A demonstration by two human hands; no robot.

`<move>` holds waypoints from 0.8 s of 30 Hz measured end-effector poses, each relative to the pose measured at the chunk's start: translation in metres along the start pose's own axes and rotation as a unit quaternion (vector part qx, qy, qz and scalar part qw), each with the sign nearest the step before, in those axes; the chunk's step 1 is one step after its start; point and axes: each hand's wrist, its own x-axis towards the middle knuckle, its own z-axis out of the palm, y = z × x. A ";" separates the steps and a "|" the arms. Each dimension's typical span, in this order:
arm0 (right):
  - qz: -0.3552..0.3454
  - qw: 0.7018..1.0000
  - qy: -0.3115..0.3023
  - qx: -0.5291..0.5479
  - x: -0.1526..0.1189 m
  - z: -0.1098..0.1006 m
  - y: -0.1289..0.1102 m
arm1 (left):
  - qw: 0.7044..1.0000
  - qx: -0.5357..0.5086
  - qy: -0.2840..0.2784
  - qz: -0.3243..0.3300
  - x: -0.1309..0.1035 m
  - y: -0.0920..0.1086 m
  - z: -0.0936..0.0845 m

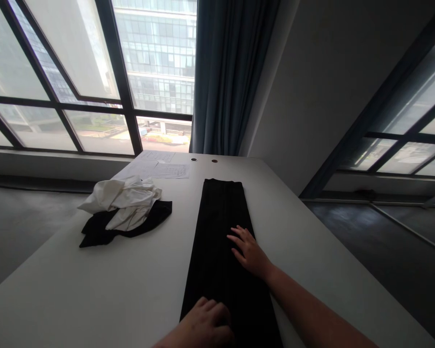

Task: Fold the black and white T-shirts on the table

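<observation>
A pair of black trousers [217, 217], folded lengthwise into a long strip, lies on the white table with its waist end away from me. My right hand [248, 251] rests flat on the right side of the cloth, fingers spread. Closer to me, my left hand [206, 321] is over the lower left part of the trousers with its fingers curled in. Its fingertips are hidden, so whether it pinches the cloth does not show. The near end of the trousers runs out of view.
Left of the trousers, a crumpled white garment [130, 193] lies with a black cloth [130, 229] on the table [130, 290]. Papers [170, 170] and two round cable holes lie at the far end. Beyond are windows, a blue curtain [232, 72] and a wall.
</observation>
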 end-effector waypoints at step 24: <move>-0.145 0.989 0.007 0.018 -0.184 -0.060 -0.117 | 0.995 0.033 0.081 -0.052 -0.022 0.051 0.004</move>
